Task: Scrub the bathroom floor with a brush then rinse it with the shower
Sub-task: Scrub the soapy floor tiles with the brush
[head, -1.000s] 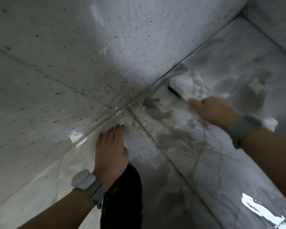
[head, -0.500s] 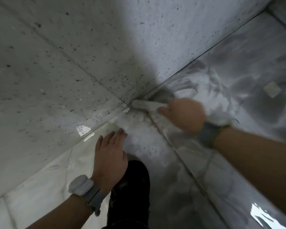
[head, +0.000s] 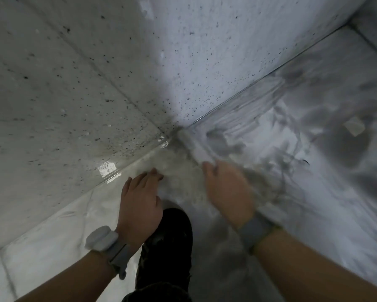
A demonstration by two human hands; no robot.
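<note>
Down at the wall's foot in the head view, the right hand [head: 227, 190] is gripping the blurred brush [head: 190, 147], whose head is lying on the soapy floor [head: 292, 171] against the speckled wall [head: 117, 73]; the left hand [head: 139, 203] is resting flat, fingers straight, on the floor just beside a dark knee [head: 168, 243]. Grey wristbands are sitting on both wrists.

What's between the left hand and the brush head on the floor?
Head view: only bare wet floor with whitish suds lies between the left hand and the brush, which the right hand holds.
</note>
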